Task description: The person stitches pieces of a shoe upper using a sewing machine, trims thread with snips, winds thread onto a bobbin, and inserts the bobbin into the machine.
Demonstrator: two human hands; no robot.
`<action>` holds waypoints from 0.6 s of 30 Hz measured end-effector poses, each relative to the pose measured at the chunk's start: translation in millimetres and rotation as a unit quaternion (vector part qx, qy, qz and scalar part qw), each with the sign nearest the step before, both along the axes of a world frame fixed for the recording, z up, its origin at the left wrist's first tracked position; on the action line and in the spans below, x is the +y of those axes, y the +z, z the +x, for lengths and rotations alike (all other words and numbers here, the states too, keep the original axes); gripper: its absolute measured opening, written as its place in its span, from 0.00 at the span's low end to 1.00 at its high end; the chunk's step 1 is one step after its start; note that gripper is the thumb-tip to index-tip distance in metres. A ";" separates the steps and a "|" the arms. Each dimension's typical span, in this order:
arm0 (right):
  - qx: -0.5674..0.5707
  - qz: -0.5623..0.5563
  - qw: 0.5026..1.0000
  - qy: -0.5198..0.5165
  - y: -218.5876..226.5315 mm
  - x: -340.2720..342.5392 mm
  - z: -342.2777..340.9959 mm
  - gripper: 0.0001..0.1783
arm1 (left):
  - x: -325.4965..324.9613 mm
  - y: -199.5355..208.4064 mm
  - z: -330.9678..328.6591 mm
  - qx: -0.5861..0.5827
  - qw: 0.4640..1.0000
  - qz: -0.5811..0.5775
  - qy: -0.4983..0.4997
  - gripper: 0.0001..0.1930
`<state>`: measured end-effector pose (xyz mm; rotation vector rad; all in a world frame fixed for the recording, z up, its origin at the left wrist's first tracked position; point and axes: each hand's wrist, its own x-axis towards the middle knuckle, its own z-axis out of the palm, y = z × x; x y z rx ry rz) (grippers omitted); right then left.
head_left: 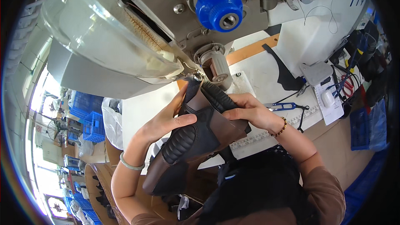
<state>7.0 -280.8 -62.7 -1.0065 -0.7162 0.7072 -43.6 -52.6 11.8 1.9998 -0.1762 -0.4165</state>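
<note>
You sit at a white table [246, 140], with a large sewing machine [166, 0] above its far side. A brown and black leather piece [208, 130], shaped like a boot upper with ribbed padded panels, slants across the table's near edge. Its top end is up at the machine's stitching point; its lower end hangs toward your lap, past the edge.

Your left hand [168, 121] is partly closed on the left side of the piece, thumb flat on a black panel and fingers tucked behind, mostly out of sight. Your right hand [251, 111] pinches the right side, thumb on the brown leather, fingers over the ribbed padding. Both hands are just short of the metal post [218, 71] under the machine head.

The step in hand looks like lining up or stitching the join at the top end; the needle itself is hidden, so you cannot tell which from here. The next move seems to call for level edges, an even, light feed from both hands, and fingertips clear of the needle.

A blue-handled tool [285, 106] lies right of your right hand, and a black cut piece [281, 70] lies farther back, toward the table's far right corner.
</note>
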 end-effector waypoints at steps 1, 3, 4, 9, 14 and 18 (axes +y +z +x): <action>0.000 0.000 1.000 0.000 -0.4 1.1 -0.1 0.18 | 0.5 0.5 -0.7 0.000 1.000 0.000 0.000 0.56; -0.017 0.002 1.000 -0.004 -1.1 3.4 0.6 0.19 | 0.3 3.1 -1.3 0.018 1.000 -0.007 0.004 0.54; -0.017 0.003 1.000 -0.004 -3.3 3.2 1.8 0.19 | -3.0 5.9 -1.2 0.018 1.000 -0.006 0.005 0.54; -0.028 -0.001 1.000 -0.012 4.9 -1.8 1.2 0.17 | -15.3 12.2 -3.2 0.030 0.998 -0.032 0.049 0.48; -0.087 -0.055 0.993 -0.063 22.6 0.3 -9.0 0.22 | -14.6 10.5 -5.1 0.027 0.999 -0.013 0.046 0.45; -0.104 -0.136 0.981 -0.095 34.4 -2.0 -5.7 0.21 | -17.9 12.9 -10.0 0.066 0.993 -0.093 0.033 0.43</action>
